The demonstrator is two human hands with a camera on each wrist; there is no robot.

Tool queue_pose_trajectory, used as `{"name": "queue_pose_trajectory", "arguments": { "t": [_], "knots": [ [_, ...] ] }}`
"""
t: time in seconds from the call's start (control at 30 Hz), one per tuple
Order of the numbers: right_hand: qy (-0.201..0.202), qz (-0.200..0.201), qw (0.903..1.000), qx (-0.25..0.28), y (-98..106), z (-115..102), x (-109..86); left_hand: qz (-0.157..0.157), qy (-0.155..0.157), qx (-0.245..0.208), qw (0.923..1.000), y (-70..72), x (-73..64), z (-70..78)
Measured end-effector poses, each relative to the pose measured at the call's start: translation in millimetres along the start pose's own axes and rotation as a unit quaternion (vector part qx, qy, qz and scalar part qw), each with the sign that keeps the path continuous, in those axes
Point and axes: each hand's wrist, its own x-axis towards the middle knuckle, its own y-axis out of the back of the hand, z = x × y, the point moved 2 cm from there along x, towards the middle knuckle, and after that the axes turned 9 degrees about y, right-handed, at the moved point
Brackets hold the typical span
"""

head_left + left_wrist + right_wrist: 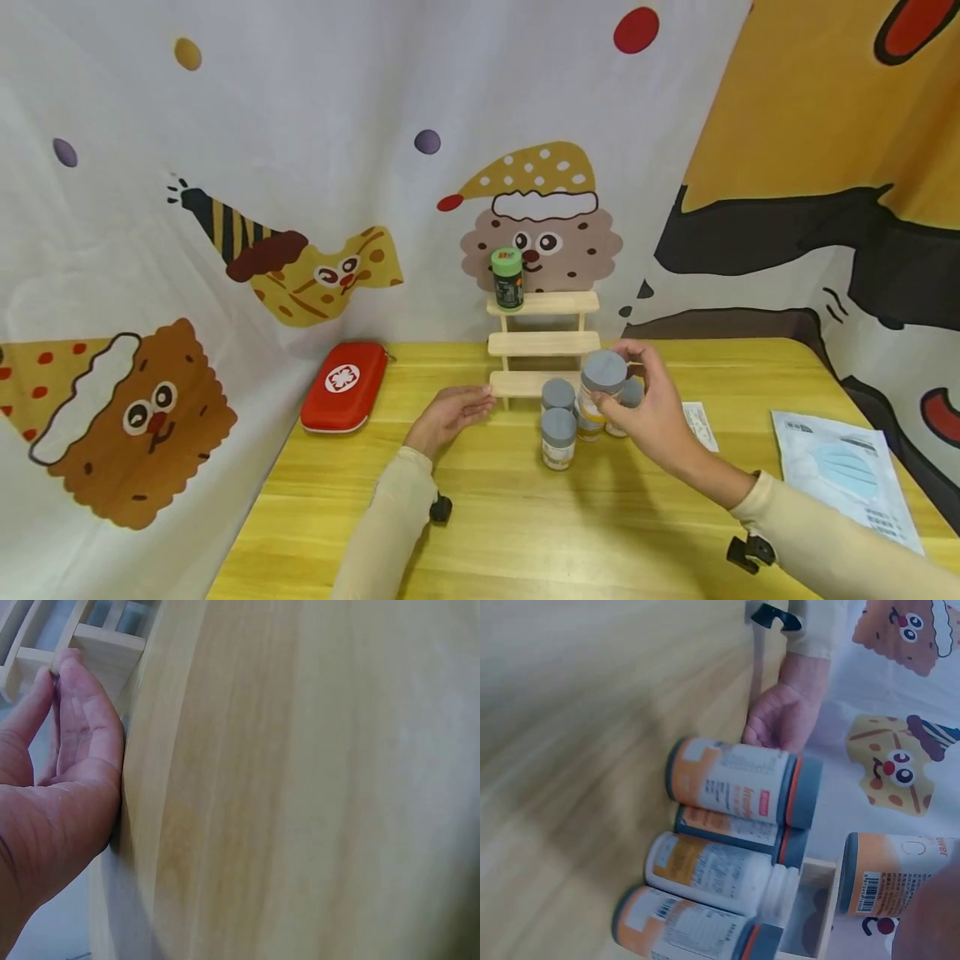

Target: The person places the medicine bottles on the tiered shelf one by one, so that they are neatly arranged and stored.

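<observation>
My right hand [660, 421] grips a pill bottle [603, 371] with a grey lid and an orange-and-white label. It is raised beside the lowest step of a small three-step wooden rack [545, 343]. Below it, other grey-lidded bottles [558, 437] stand close together on the table. Among them, the right wrist view shows a white bottle [705, 874] with a white ribbed top. At the rack's left, the thumb and fingertips of my left hand [450, 417] pinch the end of the lowest step. A dark bottle with a green lid [507, 279] stands on the top step, at its left.
A red zip case [343, 387] with a white emblem lies at the table's back left. To the right are a small white printed card [700, 427] and a packaged face mask [847, 475]. A cartoon-printed curtain [337, 100] hangs behind the wooden table [495, 533].
</observation>
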Motion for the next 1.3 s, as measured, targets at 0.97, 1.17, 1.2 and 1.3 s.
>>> {"name": "queue_pose_trajectory", "arguments": {
  "t": [0.97,1.17,1.2,1.3],
  "knots": [
    [-0.025,0.07,0.9953,0.062,-25,21,102.5,0.007,-0.001,-0.007,1.0,1.4,2.5,-1.1],
    [-0.034,0.081,0.9944,0.058,-34,31,114.8,0.004,-0.001,-0.007,1.0,0.1,1.8,-1.6],
    [-0.035,0.083,0.9942,0.059,-35,32,117.2,0.004,-0.001,-0.007,1.0,-0.1,1.6,-1.7],
    [-0.038,0.084,0.9937,0.063,-41,36,124.0,0.002,-0.001,-0.009,1.0,0.1,1.9,-2.0]
  ]
}}
